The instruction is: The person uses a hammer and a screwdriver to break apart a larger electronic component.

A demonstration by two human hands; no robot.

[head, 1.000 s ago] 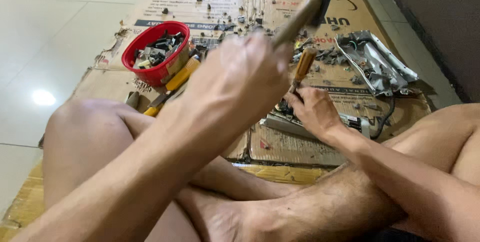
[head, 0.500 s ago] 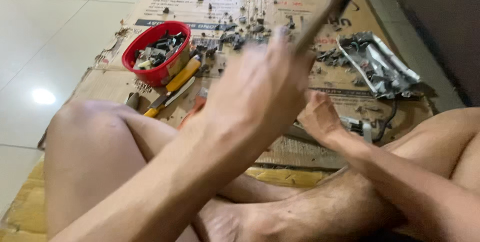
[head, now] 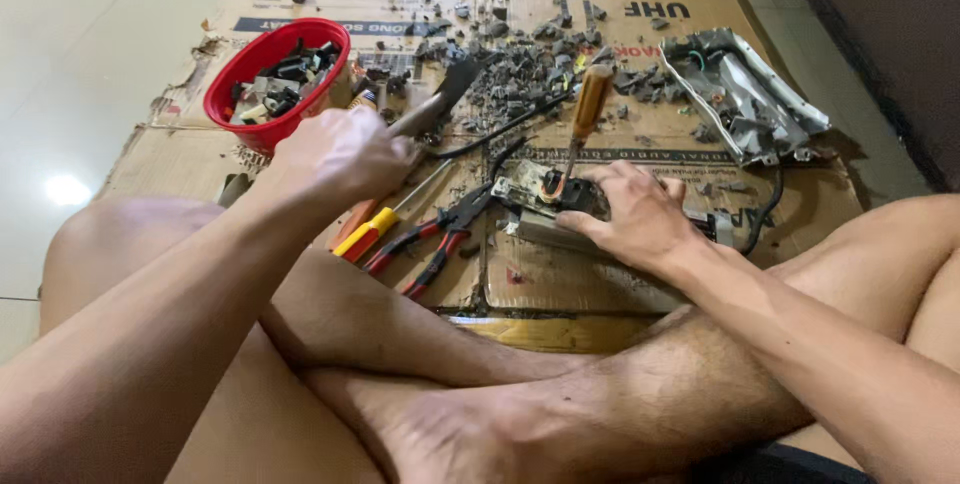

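Right hand (head: 632,214): pressed down on a small circuit board (head: 545,194) on the cardboard sheet (head: 600,274), fingers curled over its right part and closed round the shaft of a screwdriver (head: 583,119); the wooden handle stands up and tilts away from the person.
Circuit board: directly under and just left of the right hand, well right of the left hand, its left end uncovered.
Left hand (head: 340,156): clenched round the handle of a hammer (head: 432,104); the dark head points away and to the right, low over the cardboard.
Pliers (head: 430,239): red-handled, lying between the two hands, untouched, jaws toward the board.
Second screwdriver (head: 375,229): yellow and orange handle, lying just beside the pliers, below the left hand.
Debris (head: 540,64): dark broken bits scattered beyond both hands.
Red bowl (head: 275,69): far left, beyond the left hand, holding small dark parts.
Metal casing (head: 745,94): far right, beyond the right hand, with a black cable trailing toward it.
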